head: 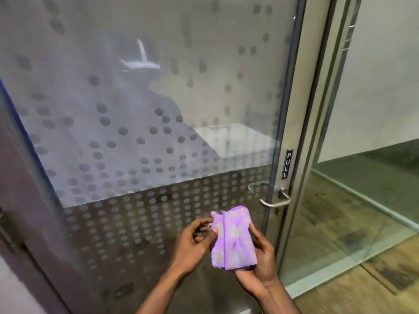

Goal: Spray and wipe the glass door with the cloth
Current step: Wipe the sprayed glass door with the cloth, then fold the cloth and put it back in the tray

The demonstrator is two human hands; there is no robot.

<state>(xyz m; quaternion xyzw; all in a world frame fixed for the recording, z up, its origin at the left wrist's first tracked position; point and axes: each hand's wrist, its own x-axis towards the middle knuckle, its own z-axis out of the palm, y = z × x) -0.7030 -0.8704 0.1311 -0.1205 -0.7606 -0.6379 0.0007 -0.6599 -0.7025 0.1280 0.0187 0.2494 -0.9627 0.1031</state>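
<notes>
A folded purple cloth [234, 240] is held upright in front of the glass door [136, 109], which is frosted and covered with a dot pattern. My right hand [260, 266] cups the cloth from below and along its right side. My left hand [195, 241] pinches the cloth's left edge between thumb and fingers. Both hands are low in the view, just short of the door's lower panel. No spray bottle is in sight.
A metal lever handle [275, 201] and a "PULL" label [286, 164] sit on the door's right frame [301, 132]. Beyond it is a clear glass panel [362, 177] over a wood-look floor [374, 279]. A dark door edge [27, 200] stands at the left.
</notes>
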